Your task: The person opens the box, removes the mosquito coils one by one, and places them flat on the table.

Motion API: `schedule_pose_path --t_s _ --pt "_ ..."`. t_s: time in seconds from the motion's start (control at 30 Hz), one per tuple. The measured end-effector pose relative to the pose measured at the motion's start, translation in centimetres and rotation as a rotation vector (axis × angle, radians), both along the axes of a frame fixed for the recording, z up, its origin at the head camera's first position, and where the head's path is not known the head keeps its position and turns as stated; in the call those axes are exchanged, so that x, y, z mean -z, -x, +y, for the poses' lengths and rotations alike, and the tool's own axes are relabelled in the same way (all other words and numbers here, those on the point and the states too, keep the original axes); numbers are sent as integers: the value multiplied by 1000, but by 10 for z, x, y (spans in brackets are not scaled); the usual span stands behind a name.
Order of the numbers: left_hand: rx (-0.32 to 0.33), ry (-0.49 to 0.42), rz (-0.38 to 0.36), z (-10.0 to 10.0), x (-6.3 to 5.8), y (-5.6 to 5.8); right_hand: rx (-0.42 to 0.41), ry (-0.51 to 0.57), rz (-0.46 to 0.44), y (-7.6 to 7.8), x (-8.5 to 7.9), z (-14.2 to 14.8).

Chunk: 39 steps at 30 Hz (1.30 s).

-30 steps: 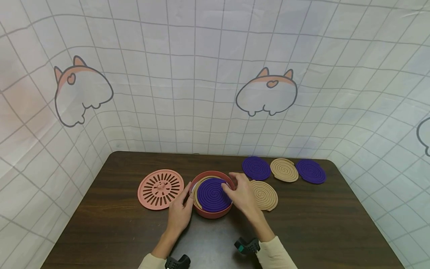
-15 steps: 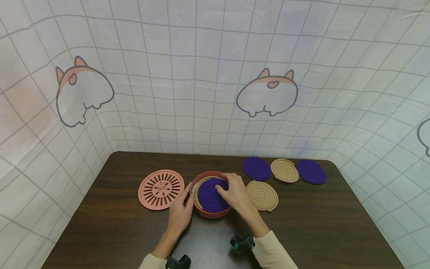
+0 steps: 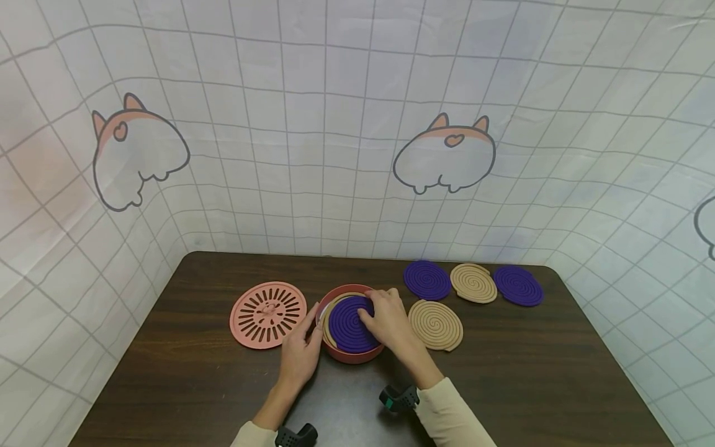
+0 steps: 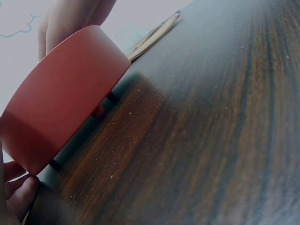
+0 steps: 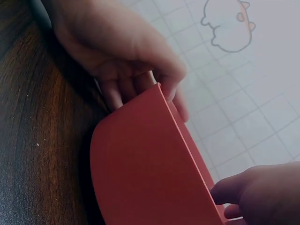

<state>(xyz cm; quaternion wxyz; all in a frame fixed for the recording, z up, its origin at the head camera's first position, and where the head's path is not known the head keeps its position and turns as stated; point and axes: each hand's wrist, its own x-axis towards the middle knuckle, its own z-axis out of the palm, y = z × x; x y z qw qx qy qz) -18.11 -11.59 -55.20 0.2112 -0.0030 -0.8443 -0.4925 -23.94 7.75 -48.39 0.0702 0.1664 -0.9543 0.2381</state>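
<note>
A round red mosquito coil box [image 3: 352,358] stands on the table, low feet under it in the left wrist view. Inside it lie a tan mosquito coil [image 3: 326,326] and, on top, a purple mosquito coil [image 3: 350,326]. My left hand [image 3: 300,355] grips the box's left side; in the right wrist view its thumb hooks over the rim, with the other fingers outside against the wall. My right hand [image 3: 389,318] reaches over the right rim, thumb and bent fingers at the purple coil's right part. Its fingertips are partly hidden.
A pink slotted lid [image 3: 246,320] lies left of the box. To the right are a tan coil [image 3: 437,326] and, behind it, a row of a purple coil [image 3: 427,279], a tan coil [image 3: 473,283] and another purple coil [image 3: 517,285]. A patterned cloth [image 3: 335,124] hangs behind.
My right hand has moved left and inward over the rim, its fingers drawing closer to its thumb. My left hand, the box and the other coils have stayed in place.
</note>
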Motion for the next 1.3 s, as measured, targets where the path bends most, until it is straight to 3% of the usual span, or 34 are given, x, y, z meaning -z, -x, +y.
schedule_pose_path --t_s 0.4,0.87,1.3 --pt "12 -21 -1 0 0 1 8 -36 33 1 3 -2" --pt "8 -25 10 -1 2 1 -18 168 -41 -2 -3 3" --pt "10 -29 8 -1 2 1 -73 350 -27 3 -8 15"
